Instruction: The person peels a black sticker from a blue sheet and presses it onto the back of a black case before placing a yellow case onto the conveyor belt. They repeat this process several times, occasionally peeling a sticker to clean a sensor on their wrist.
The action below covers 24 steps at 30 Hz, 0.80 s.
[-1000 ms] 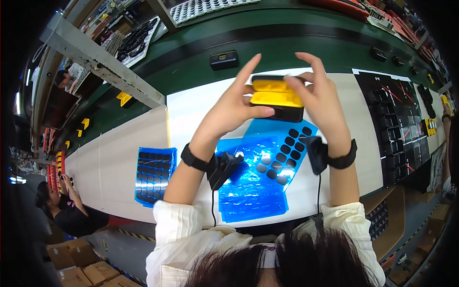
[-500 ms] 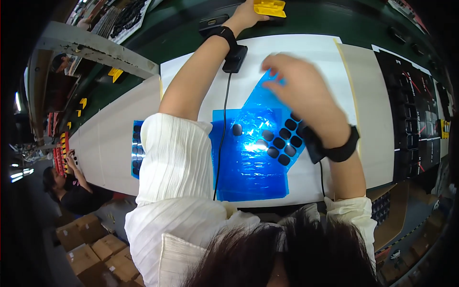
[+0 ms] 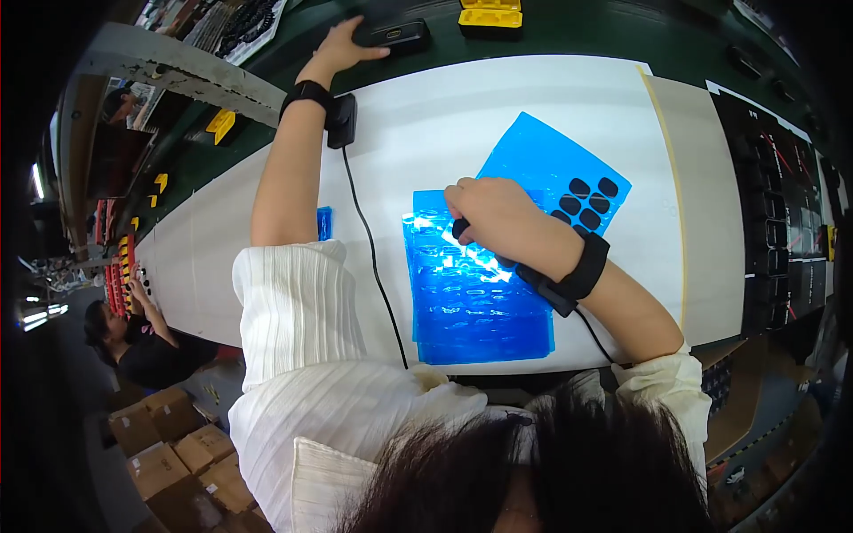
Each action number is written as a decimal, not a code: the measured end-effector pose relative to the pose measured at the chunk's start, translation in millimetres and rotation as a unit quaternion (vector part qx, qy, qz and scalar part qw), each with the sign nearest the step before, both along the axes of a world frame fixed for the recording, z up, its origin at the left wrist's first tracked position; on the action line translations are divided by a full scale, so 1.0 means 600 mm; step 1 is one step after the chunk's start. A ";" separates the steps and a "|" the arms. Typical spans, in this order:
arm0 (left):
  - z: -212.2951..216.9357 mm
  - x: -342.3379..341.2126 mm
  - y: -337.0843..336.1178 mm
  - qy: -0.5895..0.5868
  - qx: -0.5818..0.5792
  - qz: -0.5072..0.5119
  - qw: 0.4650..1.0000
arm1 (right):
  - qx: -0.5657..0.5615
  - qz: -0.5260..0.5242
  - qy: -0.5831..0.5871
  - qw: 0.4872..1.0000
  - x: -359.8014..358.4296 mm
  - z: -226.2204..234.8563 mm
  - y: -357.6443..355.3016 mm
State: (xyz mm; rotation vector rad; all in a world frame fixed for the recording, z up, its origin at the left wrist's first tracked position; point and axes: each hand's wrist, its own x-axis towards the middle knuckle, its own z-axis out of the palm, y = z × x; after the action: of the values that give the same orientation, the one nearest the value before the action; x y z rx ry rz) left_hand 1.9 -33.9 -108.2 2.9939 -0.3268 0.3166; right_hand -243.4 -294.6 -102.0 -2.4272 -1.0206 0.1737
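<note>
My left hand point(image 3: 342, 49) reaches out over the dark green belt point(image 3: 569, 31), fingers spread and holding nothing. Its fingertips are beside a black case point(image 3: 400, 36) on the belt. Over the blue film sheets point(image 3: 480, 329), my right hand point(image 3: 506, 213) is closed, pinching a small black rounded-square pad point(image 3: 460, 228) between thumb and fingers. A tilted blue sheet point(image 3: 524, 147) lies partly under that hand, and several black pads point(image 3: 589, 218) sit on its right part. The hand and wrist hide some of them.
An open yellow case point(image 3: 490, 19) stands on the belt. White paper point(image 3: 382, 258) covers the bench, crossed by a black cable point(image 3: 378, 253). Black trays point(image 3: 773, 231) line the right side. Far left, a person point(image 3: 133, 333) sits near cardboard boxes point(image 3: 173, 440).
My left hand has let go of the yellow case and moved left to the black case. My right hand has come down and left, with a pad now in it. The tilted sheet has shifted right.
</note>
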 end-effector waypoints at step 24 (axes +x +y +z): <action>0.086 -0.135 -0.119 -0.091 -0.229 -0.004 0.969 | 0.429 0.079 -0.282 0.855 -0.063 0.222 -0.122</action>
State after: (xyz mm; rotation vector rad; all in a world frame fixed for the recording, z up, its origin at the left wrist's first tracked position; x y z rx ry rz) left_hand -79.3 -105.2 -56.4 2.5139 -0.2406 0.5795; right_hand -281.0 -367.7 31.4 -1.5653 -1.1890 -0.8213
